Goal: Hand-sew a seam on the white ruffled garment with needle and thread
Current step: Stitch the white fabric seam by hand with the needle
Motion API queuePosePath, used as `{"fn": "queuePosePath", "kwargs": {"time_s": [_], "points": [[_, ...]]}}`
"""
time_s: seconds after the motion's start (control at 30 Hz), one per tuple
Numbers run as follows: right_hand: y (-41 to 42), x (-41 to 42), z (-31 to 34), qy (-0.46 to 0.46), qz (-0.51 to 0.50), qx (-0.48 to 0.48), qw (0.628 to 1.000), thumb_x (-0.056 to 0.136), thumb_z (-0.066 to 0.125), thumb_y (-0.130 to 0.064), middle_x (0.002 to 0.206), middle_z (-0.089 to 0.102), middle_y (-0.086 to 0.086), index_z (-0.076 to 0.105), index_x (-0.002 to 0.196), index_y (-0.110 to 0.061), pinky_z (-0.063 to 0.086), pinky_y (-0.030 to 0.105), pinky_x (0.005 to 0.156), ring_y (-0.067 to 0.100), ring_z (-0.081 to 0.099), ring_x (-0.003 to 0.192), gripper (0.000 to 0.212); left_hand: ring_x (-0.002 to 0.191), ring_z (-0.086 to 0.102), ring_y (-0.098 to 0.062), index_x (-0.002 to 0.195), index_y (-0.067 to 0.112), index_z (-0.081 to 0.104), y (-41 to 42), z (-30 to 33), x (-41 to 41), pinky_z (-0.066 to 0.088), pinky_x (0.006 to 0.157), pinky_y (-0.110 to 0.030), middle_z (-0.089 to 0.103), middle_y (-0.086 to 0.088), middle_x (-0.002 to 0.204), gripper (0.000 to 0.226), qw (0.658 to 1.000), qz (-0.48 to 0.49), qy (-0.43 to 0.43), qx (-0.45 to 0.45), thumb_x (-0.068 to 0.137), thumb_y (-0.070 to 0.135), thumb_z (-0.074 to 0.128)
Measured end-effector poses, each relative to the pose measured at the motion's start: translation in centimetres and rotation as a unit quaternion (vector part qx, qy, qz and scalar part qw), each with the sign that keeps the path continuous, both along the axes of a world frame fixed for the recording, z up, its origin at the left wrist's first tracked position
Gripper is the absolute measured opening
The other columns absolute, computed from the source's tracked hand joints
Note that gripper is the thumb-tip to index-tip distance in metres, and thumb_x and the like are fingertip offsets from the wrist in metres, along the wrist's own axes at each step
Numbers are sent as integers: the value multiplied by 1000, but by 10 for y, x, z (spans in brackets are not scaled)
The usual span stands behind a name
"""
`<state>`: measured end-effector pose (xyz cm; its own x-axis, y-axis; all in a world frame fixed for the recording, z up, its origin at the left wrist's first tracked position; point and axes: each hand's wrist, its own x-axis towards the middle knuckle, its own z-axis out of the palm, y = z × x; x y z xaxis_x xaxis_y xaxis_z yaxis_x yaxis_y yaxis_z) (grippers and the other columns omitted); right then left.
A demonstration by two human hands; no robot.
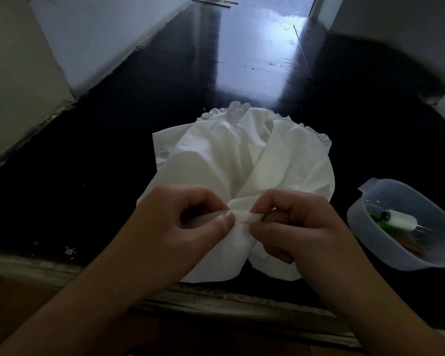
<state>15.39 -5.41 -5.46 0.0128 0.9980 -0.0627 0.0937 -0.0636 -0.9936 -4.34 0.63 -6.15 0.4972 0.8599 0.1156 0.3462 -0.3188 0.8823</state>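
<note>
The white ruffled garment [244, 155] lies bunched on a dark glossy surface, its frilled edge at the far side. My left hand [188, 222] pinches a fold of the cloth near its front edge between thumb and curled fingers. My right hand [290, 227] pinches the same fold from the right, fingers curled. The two thumbs almost meet over a small raised pleat. No needle or thread can be made out between the fingers.
A clear plastic tub [406, 258] stands at the right and holds a white thread spool [401, 220] and green items. The dark tabletop [113, 163] stretches ahead, with a worn front edge below my wrists. White walls rise at the left and far right.
</note>
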Motion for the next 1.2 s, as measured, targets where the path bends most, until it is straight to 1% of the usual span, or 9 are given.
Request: {"fn": "queuePosePath", "kwargs": {"time_s": [0.17,0.37,0.53,0.6,0.73,0.83,0.9,1.07,1.2], "points": [[4,2,-3,60,18,-14,998,75,66,-1,53,35,10,61,78,11,29,20,45,13,31,47,14,74,72,-4,80,31,78,1,-1,-1,48,65,-11,74,12,75,12,1000,-8,-3,-12,91,31,74],[5,6,-5,90,35,-30,995,73,68,-2,52,37,7,63,77,9,26,22,46,13,31,47,13,72,71,-4,80,30,78,3,-4,-2,47,64,-12,73,10,73,16,1000,-16,-17,-15,95,32,75],[7,7,-8,131,44,-48,989,74,67,-1,52,38,4,56,82,17,21,25,48,12,28,46,22,69,68,-3,82,29,79,4,-5,-3,46,64,-13,72,8,72,15,999,-31,-26,-29,96,33,75],[7,8,-9,146,46,-53,987,75,66,0,52,37,3,54,82,17,19,27,49,11,28,46,22,70,69,-6,83,29,79,5,-7,-3,48,65,-16,73,6,73,14,998,-35,-28,-34,96,34,74],[8,5,-11,168,52,-57,983,75,66,1,52,35,4,61,80,7,17,28,50,12,26,46,10,72,71,-12,84,30,79,6,-10,-2,53,67,-24,73,2,74,16,997,-44,-47,-48,93,42,75],[9,4,-12,175,58,-59,981,75,66,1,51,35,3,61,77,3,15,31,51,12,25,46,5,74,70,-29,86,28,79,6,-11,-1,55,68,-44,71,-6,75,20,995,-58,-54,-58,92,45,72],[10,3,-13,176,61,-61,981,75,64,2,50,36,2,61,78,3,15,31,50,11,26,45,5,78,68,-37,87,25,79,5,-11,0,54,70,-51,72,-11,77,21,993,-65,-61,-73,90,45,71],[10,3,-17,155,63,-59,984,80,64,0,53,38,6,60,82,1,26,24,47,13,30,46,5,79,65,-43,88,23,78,7,-14,0,52,69,-53,70,-15,78,24,990,-73,-76,-94,90,46,71],[11,2,-18,131,81,-48,987,86,65,-4,53,45,3,61,103,-3,30,23,45,14,39,46,18,86,68,-42,89,20,79,8,-16,1,56,79,-54,73,-15,84,18,983,-81,-98,-134,93,36,72]]}}
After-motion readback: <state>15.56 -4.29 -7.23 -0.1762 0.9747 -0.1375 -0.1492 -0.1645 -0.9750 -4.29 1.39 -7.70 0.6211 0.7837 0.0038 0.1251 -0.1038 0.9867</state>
